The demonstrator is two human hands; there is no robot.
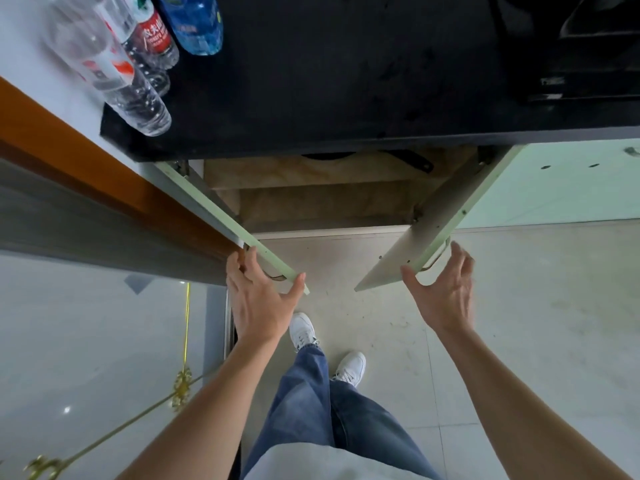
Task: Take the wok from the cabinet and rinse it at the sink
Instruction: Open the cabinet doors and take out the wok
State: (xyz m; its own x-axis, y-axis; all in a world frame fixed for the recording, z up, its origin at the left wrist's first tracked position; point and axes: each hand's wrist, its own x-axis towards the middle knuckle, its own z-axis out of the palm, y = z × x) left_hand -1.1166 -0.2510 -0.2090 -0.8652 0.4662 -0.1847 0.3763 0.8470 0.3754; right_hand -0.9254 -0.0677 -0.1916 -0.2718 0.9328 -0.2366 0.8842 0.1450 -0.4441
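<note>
Nearest the camera, blue denim trouser legs (311,403) and two white sneakers (303,330) stand on the pale tiled floor (519,341). Both bare forearms reach forward to the cabinet's two pale green doors, which stand swung open toward the viewer. The left hand (258,299) is spread, its fingers lying along the outer edge of the left pale green cabinet door (221,216) with the thumb touching the door's near corner. The right hand (446,292) is also spread and holds nothing, its thumb just beside the near corner of the right pale green cabinet door (429,226). Between the doors the beige-lined cabinet interior (311,199) shows, and at its far top edge a dark curved rim of the wok (327,155) peeks from under the black stone table (346,81). At the table's far left stand clear plastic water bottles (114,67).
</note>
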